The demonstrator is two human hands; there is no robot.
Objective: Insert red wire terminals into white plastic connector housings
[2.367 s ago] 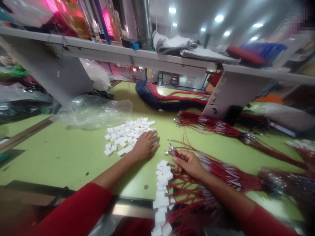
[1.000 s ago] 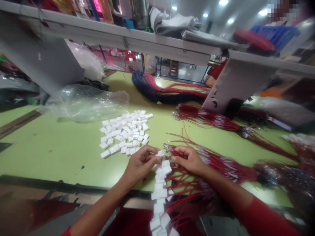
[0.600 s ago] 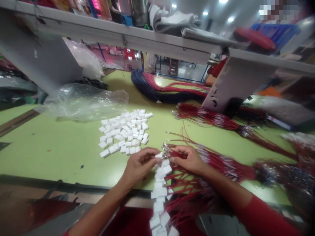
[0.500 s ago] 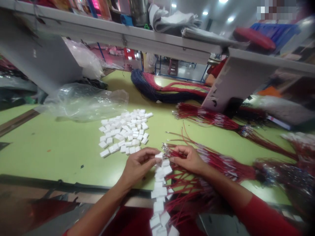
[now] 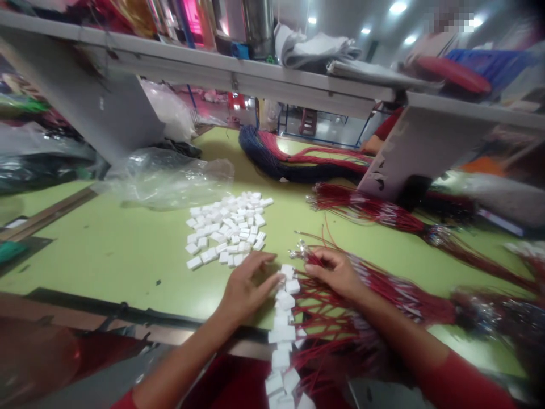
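Observation:
My left hand (image 5: 249, 284) is open, thumb and fingers apart, just left of the top white connector housing (image 5: 287, 271) in a column. That column of white housings runs down over the table's front edge, with red wires (image 5: 315, 309) leading from it to the right. My right hand (image 5: 334, 271) is closed around a few red wires, whose metal-tipped ends (image 5: 300, 250) stick out to the left. A pile of loose white housings (image 5: 227, 227) lies beyond my left hand. Under my right forearm stretches a bundle of red wires (image 5: 395, 289).
A clear plastic bag (image 5: 170, 176) lies behind the pile. Blue and pink wire hanks (image 5: 272, 159) rest at the back, and another red wire bundle (image 5: 361, 204) lies to the right. A shelf (image 5: 213, 68) on upright panels (image 5: 421, 147) spans the table. A co-worker's arm (image 5: 383, 133) shows behind.
My left thumb and fingers have parted from the top housing. My right hand has drawn slightly away with the wire ends. The whole view has shifted a little.

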